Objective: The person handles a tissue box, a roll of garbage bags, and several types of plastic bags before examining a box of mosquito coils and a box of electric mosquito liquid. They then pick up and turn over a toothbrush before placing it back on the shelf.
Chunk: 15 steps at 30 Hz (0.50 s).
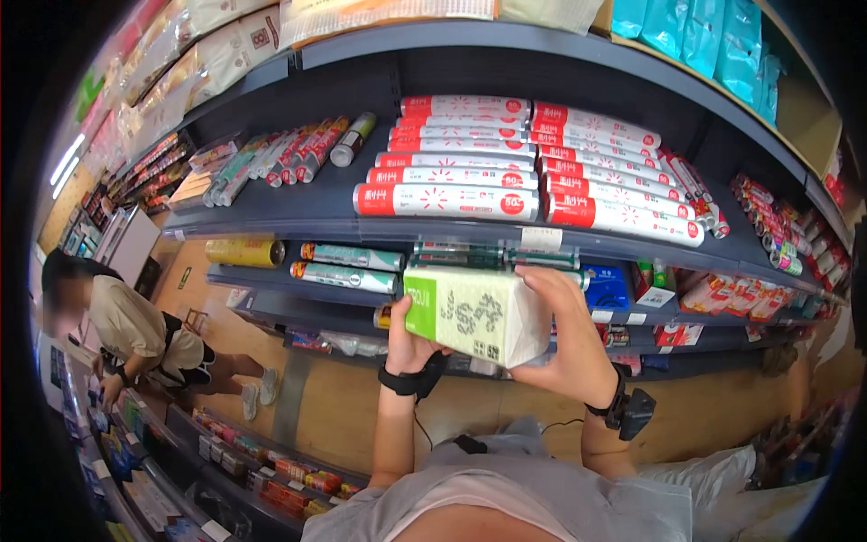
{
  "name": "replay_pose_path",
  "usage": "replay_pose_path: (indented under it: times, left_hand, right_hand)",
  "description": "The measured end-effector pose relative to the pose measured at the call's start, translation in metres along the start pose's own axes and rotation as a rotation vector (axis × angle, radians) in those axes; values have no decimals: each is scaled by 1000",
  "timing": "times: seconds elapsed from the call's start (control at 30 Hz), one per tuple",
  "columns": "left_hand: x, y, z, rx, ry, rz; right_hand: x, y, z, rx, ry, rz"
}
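Note:
Between my two hands is a white and green tissue pack (479, 314), a block-shaped package with dark printed characters on its front and a bright green end. Closed around its green left end is my left hand (411, 341), partly hidden by the pack. My right hand (574, 348) grips the other end, thumb and fingers spread over the white side. The pack is tilted and held in front of the shelf edge. Behind and above it lie red and white rolls (447, 200) stacked on the shelf (316, 230).
Lower shelves hold green and white rolls (343, 276), a yellow roll (246, 252) and a blue box (605, 287). Turquoise packs (695, 36) sit overhead at right. Another person (131, 316) stands at left beside a low shelf of small boxes (302, 471).

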<state>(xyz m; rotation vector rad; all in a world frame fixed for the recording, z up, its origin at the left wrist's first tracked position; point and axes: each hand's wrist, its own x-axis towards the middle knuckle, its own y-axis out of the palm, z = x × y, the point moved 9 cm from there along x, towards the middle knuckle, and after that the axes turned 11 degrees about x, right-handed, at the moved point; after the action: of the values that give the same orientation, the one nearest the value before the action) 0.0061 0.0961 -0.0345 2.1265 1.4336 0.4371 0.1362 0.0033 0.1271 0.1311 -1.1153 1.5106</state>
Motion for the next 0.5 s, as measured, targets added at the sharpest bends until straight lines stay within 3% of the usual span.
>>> replay_pose_path:
  times: [0.17,0.23,0.3,0.43,0.5]
  left_hand:
    - [-1,-14,-1,64,43,-73]
    - [2,-6,0,49,86,182]
    - [2,-3,-2,82,105,227]
    - [-2,10,-10,60,127,267]
    - [-5,26,-20,3,157,384]
  right_hand:
    - [-2,-4,-14,23,167,88]
    - [-2,-9,-12,-85,149,85]
    - [-7,-16,-32,83,303,17]
    - [-3,-44,-44,314,240,-108]
    - [1,-66,-39,436,193,-248]
